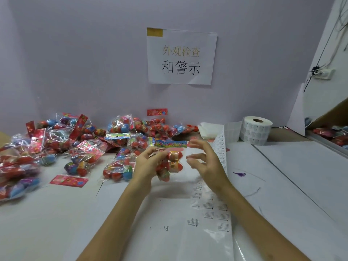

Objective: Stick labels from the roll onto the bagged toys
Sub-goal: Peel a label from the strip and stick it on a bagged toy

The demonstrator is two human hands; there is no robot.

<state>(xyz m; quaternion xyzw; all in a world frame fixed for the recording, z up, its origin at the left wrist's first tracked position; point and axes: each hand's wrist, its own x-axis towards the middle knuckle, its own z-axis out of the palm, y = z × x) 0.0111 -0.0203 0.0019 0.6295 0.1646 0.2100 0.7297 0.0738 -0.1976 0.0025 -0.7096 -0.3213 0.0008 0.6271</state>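
- left grip (146, 163): fingers curled round a bagged toy (170, 162), held up over the bench (293, 178), mid-scene
- bag's header card (170, 143) is on top; red and orange egg toys show inside
- right grip (207, 164): just right of the bag, fingers apart and loosely curved, blurred, nothing visibly held
- label roll (256, 129): upright, far right on the bench
- label strip (219, 153): runs from the roll toward the near edge, passing under the right grip
- pile of bagged toys (75, 144): far left, spread along the wall
- loose header card (68, 180): flat, near left of the pile
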